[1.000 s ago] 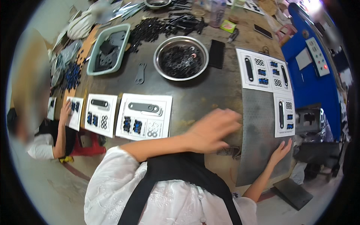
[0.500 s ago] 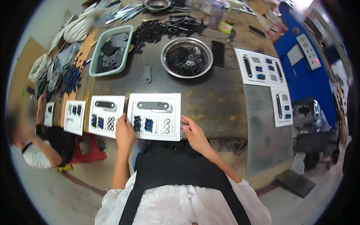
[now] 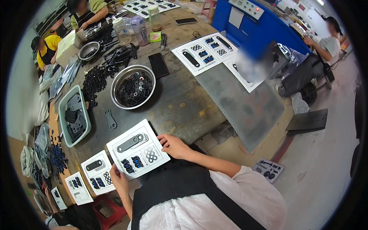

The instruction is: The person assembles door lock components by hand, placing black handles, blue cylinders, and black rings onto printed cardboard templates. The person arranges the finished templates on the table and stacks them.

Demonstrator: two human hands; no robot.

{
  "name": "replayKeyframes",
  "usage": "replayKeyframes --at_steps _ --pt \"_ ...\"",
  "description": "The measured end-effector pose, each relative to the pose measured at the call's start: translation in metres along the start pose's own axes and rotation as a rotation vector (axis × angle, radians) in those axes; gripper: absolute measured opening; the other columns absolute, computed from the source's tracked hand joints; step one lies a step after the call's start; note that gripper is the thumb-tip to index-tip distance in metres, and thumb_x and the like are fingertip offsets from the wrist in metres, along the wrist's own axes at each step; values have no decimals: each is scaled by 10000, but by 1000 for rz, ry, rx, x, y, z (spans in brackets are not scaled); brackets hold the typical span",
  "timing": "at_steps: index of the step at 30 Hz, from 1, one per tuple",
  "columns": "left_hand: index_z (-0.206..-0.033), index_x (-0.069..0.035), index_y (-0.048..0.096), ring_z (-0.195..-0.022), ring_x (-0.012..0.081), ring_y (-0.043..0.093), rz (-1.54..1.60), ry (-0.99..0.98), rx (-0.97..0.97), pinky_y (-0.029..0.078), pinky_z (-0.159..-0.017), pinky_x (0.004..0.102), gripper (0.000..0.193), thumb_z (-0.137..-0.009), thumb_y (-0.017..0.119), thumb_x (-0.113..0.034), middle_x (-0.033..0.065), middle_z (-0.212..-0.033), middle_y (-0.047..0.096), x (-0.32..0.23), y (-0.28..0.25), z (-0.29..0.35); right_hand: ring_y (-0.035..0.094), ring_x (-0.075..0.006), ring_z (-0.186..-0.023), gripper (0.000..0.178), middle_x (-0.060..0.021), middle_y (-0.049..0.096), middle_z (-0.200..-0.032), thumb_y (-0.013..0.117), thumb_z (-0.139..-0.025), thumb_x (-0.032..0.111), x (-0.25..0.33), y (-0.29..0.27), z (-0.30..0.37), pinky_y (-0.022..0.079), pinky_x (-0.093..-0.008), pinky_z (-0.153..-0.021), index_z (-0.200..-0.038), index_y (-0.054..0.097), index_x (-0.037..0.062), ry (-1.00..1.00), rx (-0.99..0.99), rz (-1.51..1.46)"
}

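Observation:
A white parts card (image 3: 138, 150) lies tilted in view at the table's front edge, partly overlapping my black apron. It bears a dark grey slotted bar, two clusters of black-and-blue pieces and a group of dark and light rings. My left hand (image 3: 120, 183) pinches its lower left edge, thumb on top. At its right edge, my right hand (image 3: 174, 147) has its fingers curled around the border. Close by on the left is a second, similar card (image 3: 98, 172), touched by neither hand. A loose grey slotted bar (image 3: 110, 119) rests on the table beyond the held card.
A metal bowl of dark rings (image 3: 133, 104) and a pale green tub of grey plates (image 3: 88, 126) stand beyond. A black phone (image 3: 158, 65) lies beside the bowl. More cards (image 3: 211, 48) overlap a grey mat (image 3: 245, 111) at right. Other people work around the table.
My view has swung to the right, so the table now appears slanted and people at the far side have come in. Both hands stay on the same card's edges.

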State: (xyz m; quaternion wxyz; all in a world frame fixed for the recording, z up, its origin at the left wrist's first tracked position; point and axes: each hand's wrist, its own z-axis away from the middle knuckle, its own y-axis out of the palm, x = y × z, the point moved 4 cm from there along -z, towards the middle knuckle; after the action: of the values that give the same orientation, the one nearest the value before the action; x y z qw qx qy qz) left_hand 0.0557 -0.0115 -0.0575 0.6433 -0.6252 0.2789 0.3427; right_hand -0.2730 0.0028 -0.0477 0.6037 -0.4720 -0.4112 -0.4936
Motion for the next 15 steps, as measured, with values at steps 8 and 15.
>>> replayKeyframes --at_steps 8,15 --pt "-1343 -2 462 -972 213 580 -12 162 214 489 -827 318 532 -832 560 108 129 -1182 554 -95 40 -3 649 -189 -859 486 -112 628 -1055 627 -803 -16 3 -78 58 533 -325 -795 -1271 501 20 39 -200 -84" --pt "-1328 -10 472 -969 251 598 49 436 568 509 -819 341 536 -817 576 112 152 -1130 552 -187 168 -10 637 -166 -825 472 -97 629 -1016 641 -803 -48 -28 -170 158 523 -306 -755 -1253 526 35 78 -618 -138"
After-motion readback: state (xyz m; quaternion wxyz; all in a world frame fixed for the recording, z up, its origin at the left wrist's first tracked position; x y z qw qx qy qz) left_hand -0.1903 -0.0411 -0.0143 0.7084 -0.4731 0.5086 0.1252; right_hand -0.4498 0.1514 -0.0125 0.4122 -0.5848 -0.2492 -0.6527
